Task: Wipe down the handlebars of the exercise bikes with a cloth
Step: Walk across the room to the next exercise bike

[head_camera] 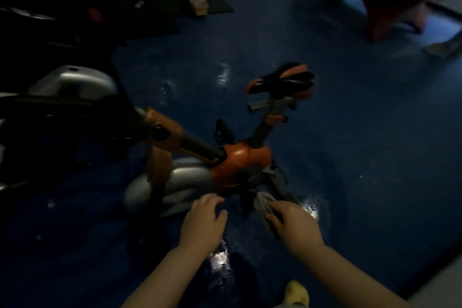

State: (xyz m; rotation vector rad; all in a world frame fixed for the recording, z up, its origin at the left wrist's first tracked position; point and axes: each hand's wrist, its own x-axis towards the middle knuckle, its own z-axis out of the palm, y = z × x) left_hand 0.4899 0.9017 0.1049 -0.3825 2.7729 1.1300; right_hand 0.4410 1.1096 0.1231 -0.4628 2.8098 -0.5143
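A dim room with a glossy blue floor (pixel 350 157); an orange and silver exercise bike (pixel 235 170) stands ahead, its black and orange seat (pixel 282 80) at centre; its handlebars run up and left into shadow and are hard to make out. Two bare arms reach forward; the right hand (pixel 295 222) grips a grey cloth (pixel 262 202), fingers curled around it, low beside the bike's frame; the left hand (pixel 202 220) hovers empty, fingers loosely spread. Judging by this, the cloth needs lifting to the bars; wiping along each grip while the free hand steadies the frame would work best.
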